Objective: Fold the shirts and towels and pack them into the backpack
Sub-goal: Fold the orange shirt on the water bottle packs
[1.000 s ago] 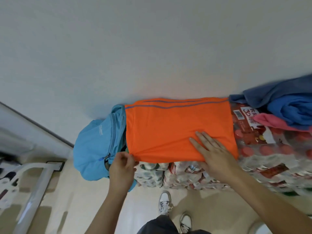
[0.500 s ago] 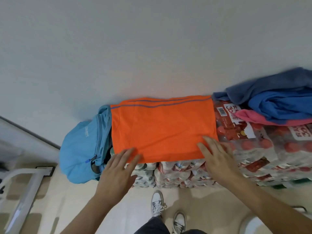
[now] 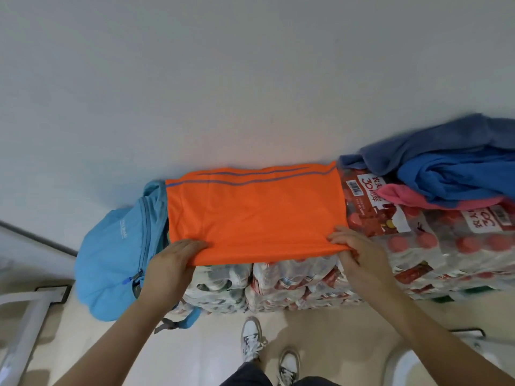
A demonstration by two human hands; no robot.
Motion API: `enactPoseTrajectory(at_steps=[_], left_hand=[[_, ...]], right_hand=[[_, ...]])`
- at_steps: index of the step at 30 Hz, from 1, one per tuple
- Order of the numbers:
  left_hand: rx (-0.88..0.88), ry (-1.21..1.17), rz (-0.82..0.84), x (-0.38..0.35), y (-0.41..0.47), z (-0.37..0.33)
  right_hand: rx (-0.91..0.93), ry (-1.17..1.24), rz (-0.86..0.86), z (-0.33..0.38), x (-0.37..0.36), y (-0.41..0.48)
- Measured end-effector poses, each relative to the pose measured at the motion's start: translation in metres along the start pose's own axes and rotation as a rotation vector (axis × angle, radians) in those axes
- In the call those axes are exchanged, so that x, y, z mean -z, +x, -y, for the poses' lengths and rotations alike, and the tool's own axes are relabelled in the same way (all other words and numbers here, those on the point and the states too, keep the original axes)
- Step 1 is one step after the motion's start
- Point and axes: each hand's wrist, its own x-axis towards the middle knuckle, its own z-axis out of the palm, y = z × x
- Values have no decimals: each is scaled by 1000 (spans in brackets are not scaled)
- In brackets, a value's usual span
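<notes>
while the orange shirt (image 3: 256,213) lies flat and folded on top of the packs of bottles (image 3: 292,280), both hands hold its near edge. the left hand (image 3: 171,264) is at the near left corner. its fingers (image 3: 192,245) lie on top of the cloth, close together, and the thumb is hidden, so i cannot tell if it goes under. the right hand (image 3: 359,257) is at the near right corner. its fingers (image 3: 338,238) curl over the edge and pinch the cloth, with the thumb tucked under it.

the shirt has two thin blue lines along its far side, next to the white wall (image 3: 223,79). the left end of the shirt touches the light blue backpack (image 3: 117,246), which hangs over the left end of the packs. the backpack's zipper runs beside the shirt's left edge, and i cannot tell how far it is open.

on the right, more packs with red caps (image 3: 446,246) hold a loose pile: a dark blue towel (image 3: 434,143), a bright blue cloth (image 3: 457,176) and a pink cloth (image 3: 418,199) under them. this pile is not folded.

down low, two white shoes (image 3: 267,349) stand on the pale floor (image 3: 217,344).
</notes>
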Motion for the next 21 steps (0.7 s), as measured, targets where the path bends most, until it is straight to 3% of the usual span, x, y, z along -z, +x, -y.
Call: enactPoseTrajectory(at_steps=[2,4,7,9,11,14,16,21], left_hand=[[30,-24,-9,3,3,1],[65,-40,9,5,2,0],[80,-58,53,12,1,3],[87,-67,101,20,5,3],[88,-69,191,34,12,0],[123,-140,438,68,24,-7],[170,-266,525,104,34,-14],[203,-804,332,196,52,-44]], right_hand=[[-94,89,-8,8,1,5],[-70,65,89,13,4,12],[106,-170,404,13,13,13],[285,-358,469,8,17,14],[319,-349,473,14,26,17],[153,-281,441,51,60,29],[-7,-196,520,81,93,37],[-27,71,437,144,172,53]])
